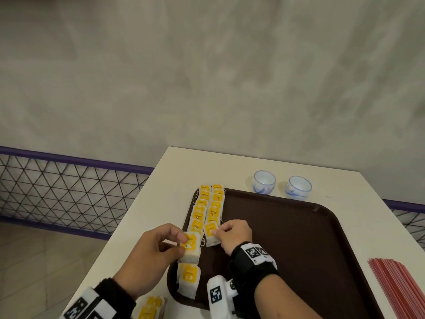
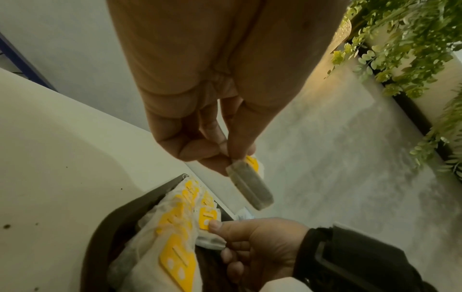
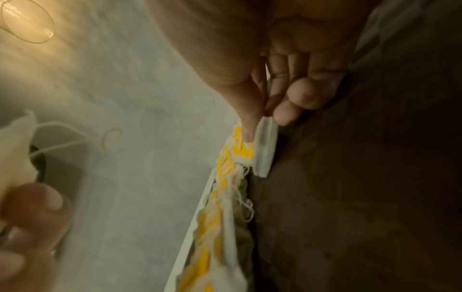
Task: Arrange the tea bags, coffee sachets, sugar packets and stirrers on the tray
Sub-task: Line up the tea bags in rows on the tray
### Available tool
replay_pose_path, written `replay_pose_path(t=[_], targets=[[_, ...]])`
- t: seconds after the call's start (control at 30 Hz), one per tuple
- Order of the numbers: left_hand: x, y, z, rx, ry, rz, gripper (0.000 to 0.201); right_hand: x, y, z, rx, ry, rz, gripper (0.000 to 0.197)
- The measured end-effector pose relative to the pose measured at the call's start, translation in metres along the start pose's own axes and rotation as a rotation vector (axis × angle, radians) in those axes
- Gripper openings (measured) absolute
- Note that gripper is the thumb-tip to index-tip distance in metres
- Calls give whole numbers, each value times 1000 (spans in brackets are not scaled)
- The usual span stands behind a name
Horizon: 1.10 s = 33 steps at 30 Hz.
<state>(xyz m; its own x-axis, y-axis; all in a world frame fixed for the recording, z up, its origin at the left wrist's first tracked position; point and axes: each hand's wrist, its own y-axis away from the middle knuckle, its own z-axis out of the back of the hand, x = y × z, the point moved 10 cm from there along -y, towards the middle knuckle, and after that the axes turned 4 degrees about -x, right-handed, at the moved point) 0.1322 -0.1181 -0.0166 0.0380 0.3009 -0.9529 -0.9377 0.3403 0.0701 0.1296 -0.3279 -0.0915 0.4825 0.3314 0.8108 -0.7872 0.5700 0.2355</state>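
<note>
Yellow-tagged tea bags (image 1: 208,208) lie in two rows along the left edge of the brown tray (image 1: 299,238); the left hand (image 1: 150,252) pinches one bag (image 1: 190,247) at the near end of the left row, and the right hand (image 1: 232,234) pinches another bag (image 1: 211,233) at the near end of the right row. One more bag (image 1: 188,279) lies nearer on the tray, spare bags (image 1: 150,307) sit on the white bench (image 1: 174,171) by the left wrist, two cups (image 1: 281,186) stand behind the tray, and red stirrers (image 1: 400,288) lie at its right.
</note>
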Motion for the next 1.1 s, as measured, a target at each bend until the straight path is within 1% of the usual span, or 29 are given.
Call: replay_pose_path(t=[0.1,0.2,0.27,0.37,0.47,0.5,0.53,0.6,0.63,0.67,0.7,0.73,0.8,0.9,1.0,1.1], targets=[[2,-3,-5,20,-68,4,21,-2,-1,3,-21,2,-21,21],[1,-9,-13,42,-147,-17,30,-2,-3,4,-44,25,-27,22],[0,-14,-19,47,-201,-35,30,-3,-4,5,-60,13,-30,23],[1,-20,-26,47,-242,-26,24,-5,-4,5,-42,-4,-31,23],[3,-26,-30,38,-277,-6,22,2,1,15,-53,-21,43,17],[4,-28,-31,31,-285,-2,22,8,5,18,-26,-57,81,14],[4,-29,-32,23,-290,2,22,14,10,19,38,-98,118,11],[5,-32,-34,10,-296,10,23,24,27,12,253,-178,152,7],[6,-33,-35,8,-300,10,24,26,34,7,353,-199,151,8],[6,-34,-38,10,-303,6,25,26,39,3,417,-203,154,14],[6,-35,-40,13,-302,3,25,26,42,1,443,-195,160,20],[7,-35,-42,17,-299,1,26,24,41,0,439,-180,165,22],[6,-35,-46,18,-298,-6,25,22,37,0,379,-143,171,19],[1,-34,-43,-10,-295,-26,18,16,26,0,274,-72,157,17],[-8,-29,-21,-90,-293,-75,15,11,16,-3,178,-3,131,21],[-16,-21,8,-174,-271,-122,15,13,10,-5,105,72,142,27]])
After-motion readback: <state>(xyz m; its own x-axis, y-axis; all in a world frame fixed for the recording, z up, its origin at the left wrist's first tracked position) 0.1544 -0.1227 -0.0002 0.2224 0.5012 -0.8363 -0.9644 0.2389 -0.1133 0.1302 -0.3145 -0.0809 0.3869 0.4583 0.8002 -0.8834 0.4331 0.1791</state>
